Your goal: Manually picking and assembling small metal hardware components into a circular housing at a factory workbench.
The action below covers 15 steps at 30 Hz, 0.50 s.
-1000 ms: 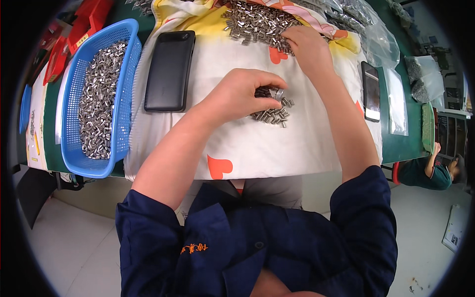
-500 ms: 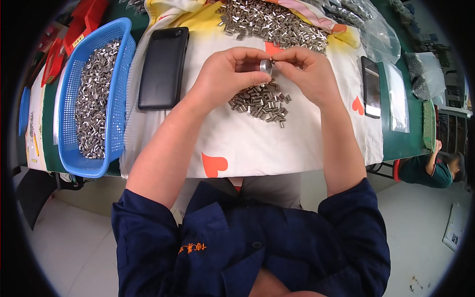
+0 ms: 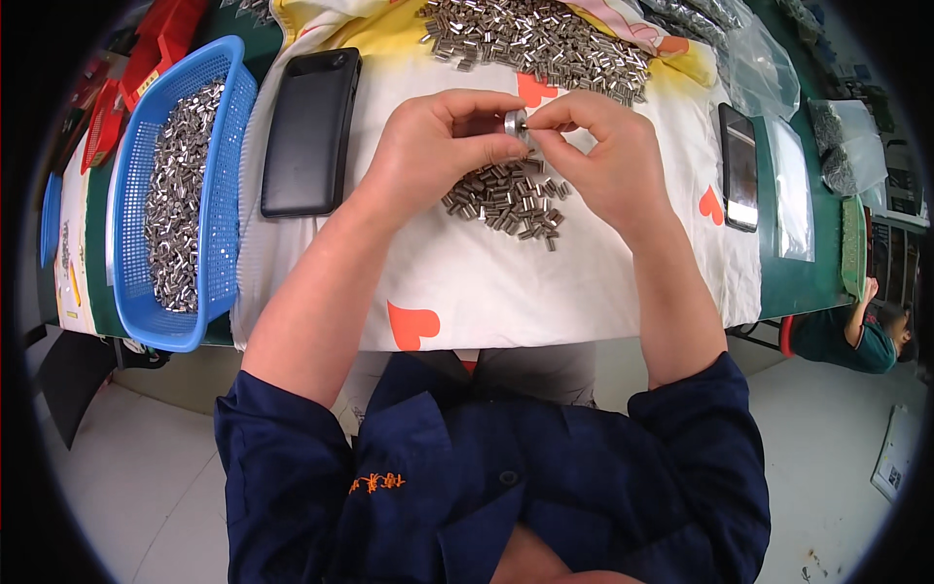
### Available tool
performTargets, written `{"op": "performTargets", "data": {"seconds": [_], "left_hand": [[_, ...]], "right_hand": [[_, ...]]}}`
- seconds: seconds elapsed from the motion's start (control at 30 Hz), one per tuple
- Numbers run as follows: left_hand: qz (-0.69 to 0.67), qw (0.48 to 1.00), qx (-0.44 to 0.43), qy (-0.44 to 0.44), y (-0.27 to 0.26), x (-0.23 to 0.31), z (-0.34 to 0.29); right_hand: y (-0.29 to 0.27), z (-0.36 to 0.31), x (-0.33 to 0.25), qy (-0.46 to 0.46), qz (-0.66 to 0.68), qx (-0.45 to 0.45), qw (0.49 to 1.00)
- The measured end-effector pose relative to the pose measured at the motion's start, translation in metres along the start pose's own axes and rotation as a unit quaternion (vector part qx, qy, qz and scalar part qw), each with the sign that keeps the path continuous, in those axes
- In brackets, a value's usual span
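Near the upper middle of the frame, the left hand (image 3: 423,146) holds a round silver piece (image 3: 512,124) by its rim, while the right hand (image 3: 611,161) seems to pinch a tiny bit (image 3: 525,127) at its face. The round piece looks hard, light and maybe slippery, so the rim seems best to grab. Fingers hide its back; the tiny bit's shape is too small to tell.

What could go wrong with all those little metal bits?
The left hand grips a round metal part with the right hand close against it, so it might slip. Either hand could scatter the small pile just below. That pile lies loose near the larger pile, so pieces might mix.
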<state>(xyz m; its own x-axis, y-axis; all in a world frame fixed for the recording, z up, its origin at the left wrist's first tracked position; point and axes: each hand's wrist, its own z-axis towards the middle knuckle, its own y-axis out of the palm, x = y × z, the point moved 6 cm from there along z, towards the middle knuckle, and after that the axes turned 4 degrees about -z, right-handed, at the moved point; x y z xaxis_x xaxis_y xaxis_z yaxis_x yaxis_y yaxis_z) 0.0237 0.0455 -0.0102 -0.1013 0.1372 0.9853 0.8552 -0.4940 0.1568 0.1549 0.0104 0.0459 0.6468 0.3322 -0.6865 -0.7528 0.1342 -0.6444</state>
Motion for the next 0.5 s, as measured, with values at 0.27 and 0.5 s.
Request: {"op": "performTargets", "data": {"seconds": [0.27, 0.5], "left_hand": [[-0.017, 1.000, -0.009, -0.001, -0.0002, 0.0017, -0.0002], [-0.027, 1.000, -0.011, -0.004, 0.0000, 0.0033, -0.0002]], "right_hand": [[-0.0009, -0.0011, 0.0015, 0.005, -0.026, 0.009, 1.000], [0.0029, -0.0017, 0.0020, -0.002, 0.000, -0.003, 1.000]]}}
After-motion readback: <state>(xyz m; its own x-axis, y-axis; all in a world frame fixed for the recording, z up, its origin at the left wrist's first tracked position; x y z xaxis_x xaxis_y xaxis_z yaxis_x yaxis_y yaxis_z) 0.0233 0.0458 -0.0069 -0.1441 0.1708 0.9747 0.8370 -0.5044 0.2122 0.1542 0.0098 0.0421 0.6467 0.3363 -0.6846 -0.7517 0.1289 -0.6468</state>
